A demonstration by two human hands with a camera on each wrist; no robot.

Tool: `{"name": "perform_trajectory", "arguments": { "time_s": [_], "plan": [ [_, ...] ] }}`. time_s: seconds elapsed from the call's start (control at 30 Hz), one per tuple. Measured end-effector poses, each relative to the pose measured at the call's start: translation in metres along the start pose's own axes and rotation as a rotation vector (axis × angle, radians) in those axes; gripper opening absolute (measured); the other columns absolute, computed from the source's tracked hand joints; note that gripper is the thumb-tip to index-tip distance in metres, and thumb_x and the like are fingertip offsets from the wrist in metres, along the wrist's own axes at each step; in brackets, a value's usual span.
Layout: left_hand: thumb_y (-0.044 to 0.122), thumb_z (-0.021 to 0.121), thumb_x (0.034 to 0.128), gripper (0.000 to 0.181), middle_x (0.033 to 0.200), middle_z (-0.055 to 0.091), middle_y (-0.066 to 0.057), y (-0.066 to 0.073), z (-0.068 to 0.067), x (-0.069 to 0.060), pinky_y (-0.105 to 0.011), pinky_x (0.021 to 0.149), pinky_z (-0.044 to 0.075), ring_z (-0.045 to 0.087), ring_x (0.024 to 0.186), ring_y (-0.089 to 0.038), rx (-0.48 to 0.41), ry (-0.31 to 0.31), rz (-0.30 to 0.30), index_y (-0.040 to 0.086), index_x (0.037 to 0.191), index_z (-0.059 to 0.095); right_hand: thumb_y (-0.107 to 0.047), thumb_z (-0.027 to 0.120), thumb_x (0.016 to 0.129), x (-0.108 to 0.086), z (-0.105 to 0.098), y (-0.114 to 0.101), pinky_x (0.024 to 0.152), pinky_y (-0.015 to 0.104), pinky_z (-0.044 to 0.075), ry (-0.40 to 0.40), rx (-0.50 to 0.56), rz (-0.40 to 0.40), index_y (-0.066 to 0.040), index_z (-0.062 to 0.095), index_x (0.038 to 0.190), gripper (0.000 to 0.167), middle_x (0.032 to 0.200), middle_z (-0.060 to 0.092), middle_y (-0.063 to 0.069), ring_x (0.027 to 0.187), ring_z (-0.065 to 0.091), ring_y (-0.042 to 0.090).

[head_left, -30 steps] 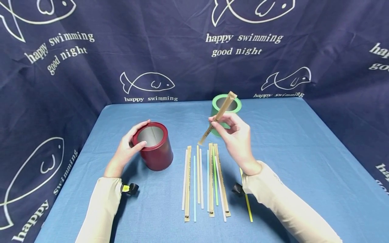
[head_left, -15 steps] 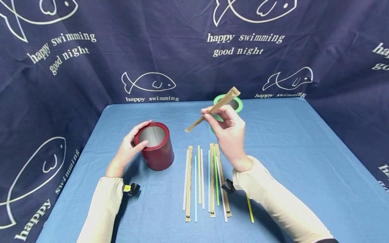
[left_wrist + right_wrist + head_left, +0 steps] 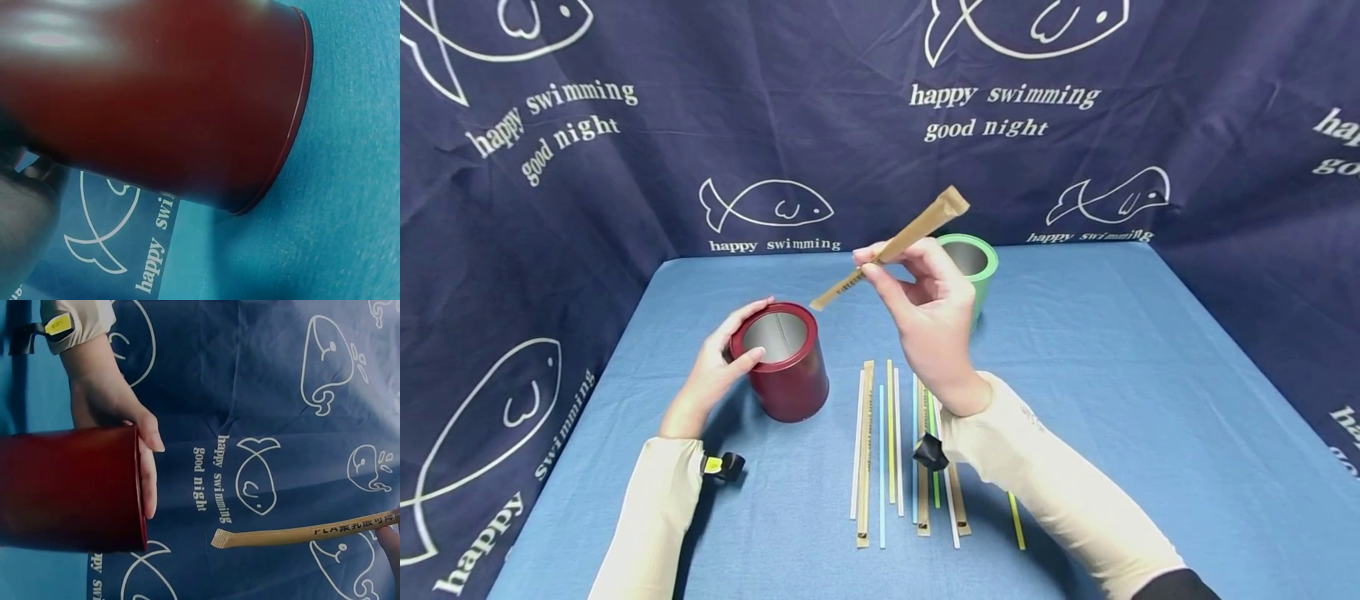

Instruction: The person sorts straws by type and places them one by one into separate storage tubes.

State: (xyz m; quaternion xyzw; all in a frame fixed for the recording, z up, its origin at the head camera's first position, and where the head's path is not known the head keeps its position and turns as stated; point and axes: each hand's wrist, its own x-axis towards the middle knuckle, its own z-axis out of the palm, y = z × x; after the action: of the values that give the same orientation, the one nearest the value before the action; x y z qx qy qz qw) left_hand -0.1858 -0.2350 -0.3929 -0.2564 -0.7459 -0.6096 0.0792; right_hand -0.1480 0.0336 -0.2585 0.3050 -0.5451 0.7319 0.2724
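My left hand (image 3: 709,379) grips the rim of a dark red tin can (image 3: 792,390), thumb on the near edge and fingers round its left side. The can stands upright, its mouth uncovered and the visible inside bare metal. Thumb and fingers of my right hand (image 3: 934,329) pinch a paper-wrapped straw (image 3: 913,232) near its middle. It slants in the air, the lower end close to the can's right rim. In the right wrist view the straw's wrapper (image 3: 281,537) carries dark print, and a gap separates its tip from the red can (image 3: 69,487).
Several loose straws in white, blue, yellow and green, some paper-wrapped (image 3: 865,454), lie lengthwise on the blue cloth (image 3: 790,517). My right forearm covers part of them. A yellow straw (image 3: 1017,521) lies apart at right. Behind my right hand stands a green can (image 3: 981,287).
My right hand has moved left and slightly up with the wrapped straw, from before the green can towards the red one. The straw leans flatter. My left hand and the red can stay put.
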Motion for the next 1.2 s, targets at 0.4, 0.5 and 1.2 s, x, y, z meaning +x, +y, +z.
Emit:
{"name": "perform_trajectory", "arguments": {
  "time_s": [0.4,0.5,1.2],
  "plan": [
    [-0.005,0.055,0.0877,0.061,0.150,0.045,-0.006,0.001,0.001,0.001,-0.012,0.101,0.042,0.050,0.126,-0.007,0.012,0.001,-0.024,0.006,0.146,0.041,0.015,0.063,0.084,-0.002,0.017,0.013,0.083,0.035,0.059,-0.011,-0.005,0.035,0.017,0.057,0.098,0.015,0.092,0.073,0.007,0.091,0.069,0.009],
    [-0.006,0.055,0.0878,0.061,0.150,0.045,-0.006,0.001,0.000,0.001,-0.012,0.100,0.043,0.050,0.125,-0.006,0.015,0.000,-0.031,0.006,0.146,0.041,0.014,0.063,0.084,-0.004,0.019,0.017,0.084,0.038,0.059,-0.011,-0.021,0.053,0.016,0.057,0.098,0.016,0.093,0.069,0.024,0.091,0.069,0.009],
    [-0.008,0.054,0.0871,0.060,0.148,0.046,-0.010,0.001,0.001,0.002,-0.012,0.100,0.041,0.050,0.125,-0.005,0.014,0.013,0.001,0.002,0.145,0.041,0.004,0.064,0.088,-0.014,0.030,0.042,0.084,0.035,0.059,-0.055,-0.118,0.113,0.010,0.061,0.103,0.016,0.098,0.068,0.026,0.094,0.069,0.025]
  ]
}}
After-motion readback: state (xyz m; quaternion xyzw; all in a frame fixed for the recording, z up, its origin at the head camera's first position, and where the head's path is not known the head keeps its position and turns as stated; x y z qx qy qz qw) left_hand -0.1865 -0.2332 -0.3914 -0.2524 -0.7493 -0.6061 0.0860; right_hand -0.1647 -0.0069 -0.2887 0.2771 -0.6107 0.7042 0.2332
